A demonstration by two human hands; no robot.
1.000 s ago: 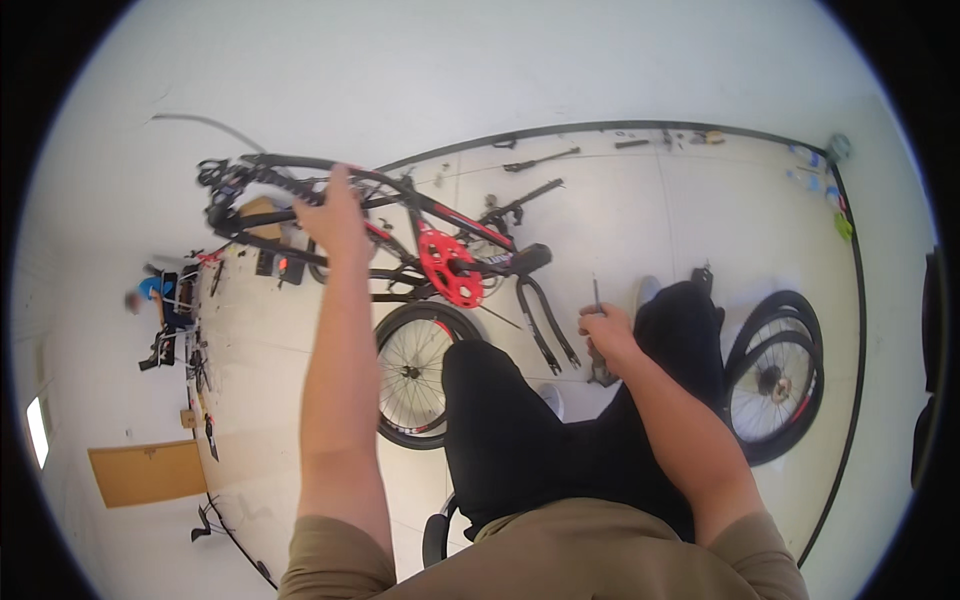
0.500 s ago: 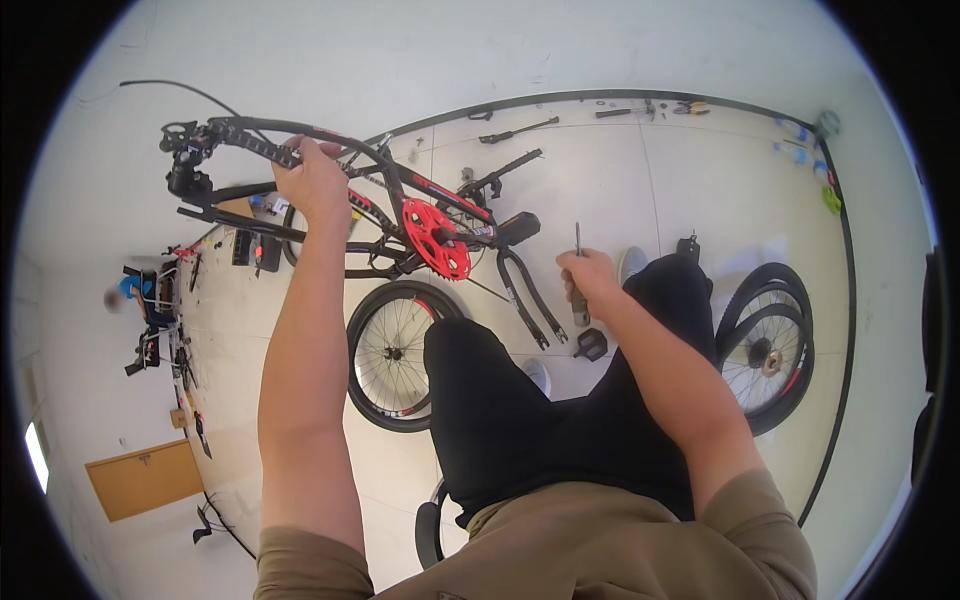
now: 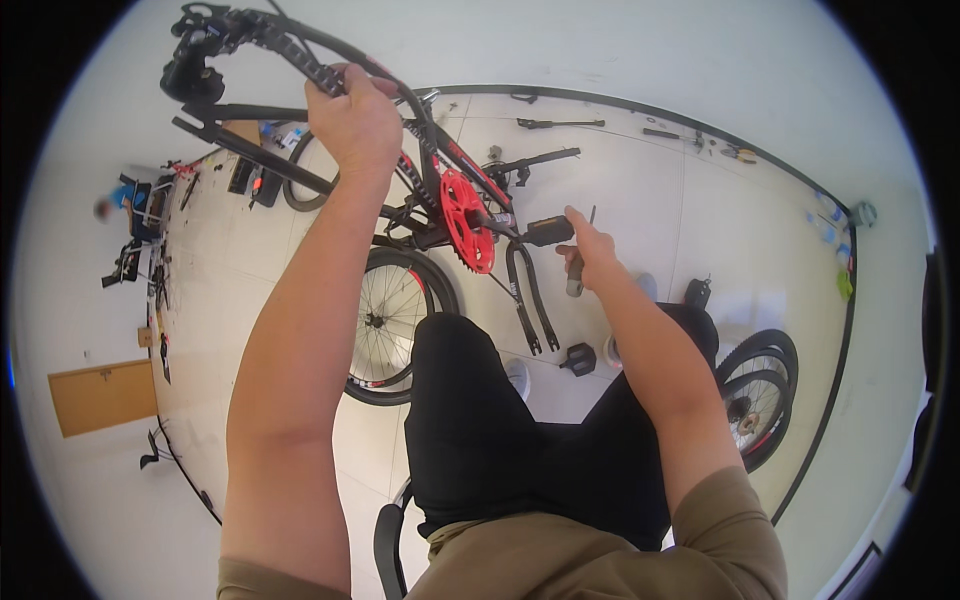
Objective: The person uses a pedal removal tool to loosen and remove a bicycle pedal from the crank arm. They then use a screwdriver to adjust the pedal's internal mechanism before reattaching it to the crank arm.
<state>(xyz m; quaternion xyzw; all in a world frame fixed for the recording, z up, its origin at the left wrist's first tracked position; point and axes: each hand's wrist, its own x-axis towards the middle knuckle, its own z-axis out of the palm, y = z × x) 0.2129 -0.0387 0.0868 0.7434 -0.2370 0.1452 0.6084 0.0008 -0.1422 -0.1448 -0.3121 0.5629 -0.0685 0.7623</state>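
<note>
Reaching up and leftward, the person's left hand (image 3: pixel 355 115) is clasping the rear of a black-and-red bicycle frame (image 3: pixel 462 158), its fingers wrapping a stay beside the drive chain (image 3: pixel 280 45). The frame is hanging ahead of and left of the knees, its long axis slanting from the rear derailleur (image 3: pixel 190 80) at upper left down toward the red chainring (image 3: pixel 465 222) and the black crank pedal (image 3: pixel 549 231) on the right. The right hand (image 3: pixel 590 250) is curling around a slim grey-handled tool (image 3: pixel 575 277), its exact kind unclear, and is sitting just right of that pedal, far nearer to it than the left; whether the thumb is touching it, one cannot tell. The two hands are staying well apart, the chainring lying between them. Below, a black fork (image 3: pixel 530 300) is pointing its legs toward the person, and a loose pedal (image 3: pixel 578 359) is resting on the pale tiled floor (image 3: pixel 620 180) near the shoes. A spoked wheel (image 3: pixel 375 320) is lying by the left knee, and two more wheels (image 3: pixel 740 408) are overlapping to the right. Across the room, a pale wall (image 3: pixel 600 50) is rising ahead, a brown door (image 3: pixel 103 397) is showing at left, and someone in blue (image 3: pixel 125 195) is sitting farther off.
</note>
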